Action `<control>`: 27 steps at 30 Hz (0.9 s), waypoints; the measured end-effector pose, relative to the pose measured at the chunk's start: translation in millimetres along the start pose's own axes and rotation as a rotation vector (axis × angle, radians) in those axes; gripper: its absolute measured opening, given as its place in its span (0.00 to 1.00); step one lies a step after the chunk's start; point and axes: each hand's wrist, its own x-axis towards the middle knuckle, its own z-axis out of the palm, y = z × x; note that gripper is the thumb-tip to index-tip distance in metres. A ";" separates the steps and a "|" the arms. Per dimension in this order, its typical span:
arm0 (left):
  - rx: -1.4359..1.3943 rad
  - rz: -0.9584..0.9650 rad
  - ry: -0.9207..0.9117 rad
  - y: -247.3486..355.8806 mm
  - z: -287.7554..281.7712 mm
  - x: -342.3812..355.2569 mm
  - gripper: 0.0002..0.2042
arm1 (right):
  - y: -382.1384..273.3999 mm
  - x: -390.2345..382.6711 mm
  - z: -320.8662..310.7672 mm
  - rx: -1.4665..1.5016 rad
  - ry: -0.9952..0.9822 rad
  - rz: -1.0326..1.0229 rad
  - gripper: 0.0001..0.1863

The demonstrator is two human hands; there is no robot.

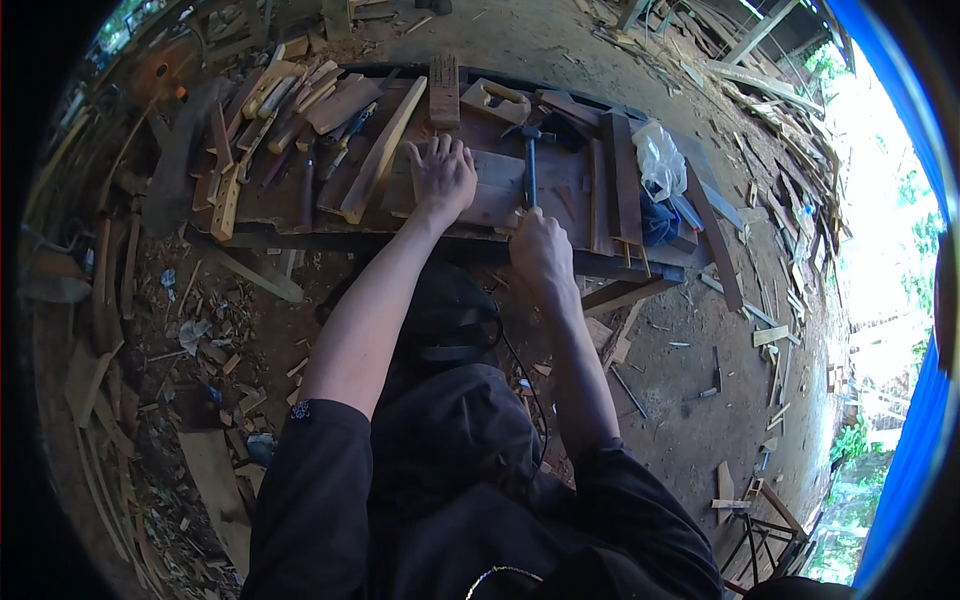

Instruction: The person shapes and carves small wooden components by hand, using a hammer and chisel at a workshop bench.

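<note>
Your left hand lies palm down on the flat board, fingers spread and grasping nothing; your right hand is wrapped around the lower handle of the hammer. The hammer points away from you at the board's right end, its head past the board's far edge; whether it is lifted off the surface, you cannot tell from here.

To work well like this, you would do best to press the board down through the whole palm and tuck the spread fingers well clear of the hammer's path. Your low grip should give a fuller swing, though a slightly higher one would probably aim more surely. The wooden block just beyond the board and the wooden piece with a cut-out, beyond it and to the right, could crowd your stroke.

As for containers, a translucent white plastic bag sits well to the right of the board; its contents are too blurred to name, and crumpled blue cloth lies on the bag's near side
</note>
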 end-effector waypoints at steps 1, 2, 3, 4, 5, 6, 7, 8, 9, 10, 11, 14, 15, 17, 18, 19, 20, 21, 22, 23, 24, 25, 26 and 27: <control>-0.003 0.002 -0.002 0.7 -1.6 -0.2 0.17 | -0.6 2.4 2.3 -0.002 0.000 0.004 0.12; -0.016 -0.032 0.032 -1.0 -1.5 0.9 0.17 | -0.9 7.9 5.4 -0.005 0.025 -0.017 0.12; -0.031 -0.065 0.066 -1.3 -1.3 2.7 0.16 | -0.6 13.6 7.4 -0.009 0.051 -0.036 0.12; -0.039 -0.059 0.068 0.3 -0.8 5.1 0.16 | 0.0 19.8 8.4 -0.012 0.058 -0.030 0.12; -0.017 -0.094 0.082 -2.5 0.6 5.4 0.16 | -3.3 24.7 9.7 -0.020 0.066 -0.060 0.12; 0.002 -0.128 0.097 -2.4 2.7 6.3 0.16 | -3.8 27.5 9.3 -0.028 0.076 -0.088 0.12; -0.003 -0.128 0.099 0.3 5.3 7.3 0.16 | 0.3 27.6 6.2 -0.033 0.079 -0.088 0.12; 0.022 -0.122 0.135 -4.4 9.8 5.8 0.16 | -4.2 21.6 -1.7 -0.054 0.007 -0.100 0.12; 0.046 -0.117 0.171 -8.8 12.2 4.6 0.15 | -8.8 13.2 -12.1 -0.077 -0.065 -0.113 0.12; 0.048 -0.130 0.170 -12.0 13.0 3.9 0.15 | -10.2 -0.6 -26.0 -0.077 -0.105 -0.103 0.14; 0.073 -0.141 0.187 -16.5 12.3 3.4 0.16 | -12.2 -19.2 -41.3 -0.076 -0.146 -0.097 0.15; 0.096 -0.144 0.205 -16.0 10.6 5.7 0.16 | -13.5 -71.8 -75.4 -0.070 -0.144 -0.013 0.15; 0.103 -0.135 0.204 -14.6 10.2 4.7 0.16 | -12.5 -71.7 -73.6 -0.071 -0.146 -0.008 0.15; 0.087 -0.126 0.183 -14.0 5.4 2.9 0.17 | -12.8 -66.5 -63.1 -0.070 -0.116 -0.048 0.13; 0.072 -0.116 0.169 -12.1 2.3 4.4 0.17 | -11.1 -52.5 -47.3 -0.067 -0.111 -0.040 0.13; 0.066 -0.101 0.172 -7.2 1.5 7.1 0.17 | -6.8 -29.3 -24.9 -0.054 -0.029 -0.036 0.13; 0.049 -0.094 0.175 -5.2 3.0 7.9 0.17 | -3.2 -10.2 -7.6 -0.042 0.050 -0.034 0.13; 0.035 -0.096 0.180 -4.9 4.8 8.1 0.18 | -1.2 2.1 0.8 -0.041 0.052 -0.034 0.13; 0.039 -0.100 0.183 -4.4 7.1 8.4 0.18 | -1.3 12.9 8.1 -0.054 0.063 -0.032 0.13; 0.059 -0.103 0.211 -2.0 8.9 10.3 0.17 | -2.7 19.3 10.2 -0.068 0.075 -0.034 0.13; 0.091 -0.122 0.229 -8.9 8.9 4.2 0.17 | -9.6 10.3 3.5 -0.067 0.058 -0.054 0.13; 0.105 -0.142 0.225 -15.9 8.5 -0.6 0.17 | -8.5 -2.6 -9.4 -0.074 -0.013 -0.092 0.13; 0.094 -0.137 0.260 -17.0 5.2 -2.7 0.16 | -11.3 -18.7 -26.3 -0.083 -0.073 -0.121 0.13; 0.082 -0.131 0.297 -18.8 0.8 -3.9 0.16 | -16.6 -36.0 -39.3 -0.085 -0.079 -0.130 0.13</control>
